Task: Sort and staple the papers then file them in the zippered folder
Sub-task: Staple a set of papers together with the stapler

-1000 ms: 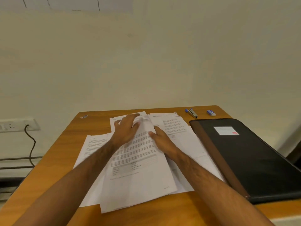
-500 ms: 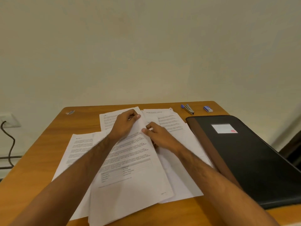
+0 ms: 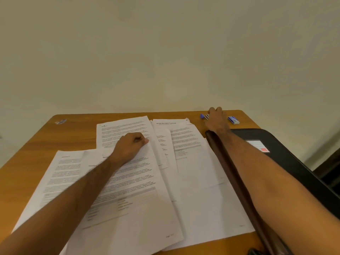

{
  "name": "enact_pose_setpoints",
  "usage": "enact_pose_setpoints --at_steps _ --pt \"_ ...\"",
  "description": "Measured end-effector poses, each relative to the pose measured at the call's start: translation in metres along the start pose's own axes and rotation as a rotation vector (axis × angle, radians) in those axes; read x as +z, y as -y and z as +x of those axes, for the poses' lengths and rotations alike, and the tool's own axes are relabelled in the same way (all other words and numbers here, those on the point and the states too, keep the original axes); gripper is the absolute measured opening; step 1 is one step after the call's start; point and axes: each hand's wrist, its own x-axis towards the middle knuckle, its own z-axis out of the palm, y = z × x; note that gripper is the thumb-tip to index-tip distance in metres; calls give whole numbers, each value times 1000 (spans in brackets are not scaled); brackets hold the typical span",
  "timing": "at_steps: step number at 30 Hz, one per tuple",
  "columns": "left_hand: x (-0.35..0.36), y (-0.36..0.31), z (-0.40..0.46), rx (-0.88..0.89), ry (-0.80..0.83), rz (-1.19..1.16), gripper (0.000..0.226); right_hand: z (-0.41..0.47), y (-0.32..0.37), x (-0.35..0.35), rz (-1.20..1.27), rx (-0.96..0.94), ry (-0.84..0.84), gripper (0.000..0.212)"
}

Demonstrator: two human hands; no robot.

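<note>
While the left hand pins the limp white printed sheets with curled fingers, the right hand covers the small, rigid blue-tipped stapler; its grip cannot be told.

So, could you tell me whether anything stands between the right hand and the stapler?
Nothing visible does: the right hand is already over the stapler at the table's far edge, hiding most of it.

Single head-worn wide-angle view; looks forward and down across table; close over forearms at lower frame; wall fills upper half; no second view.
</note>
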Motion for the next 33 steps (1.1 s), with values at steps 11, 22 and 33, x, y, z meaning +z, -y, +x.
enact_pose_setpoints --at_steps 11,22,33 --pt "6 4 3 -14 -39 -61 25 29 -5 5 263 97 105 29" --pt "-33 -28 -24 -24 -27 -256 25 -94 80 -47 1459 64 839 34" --pt "-94 -65 -57 89 -26 -254 30 -158 116 -86 1262 -252 764 45"
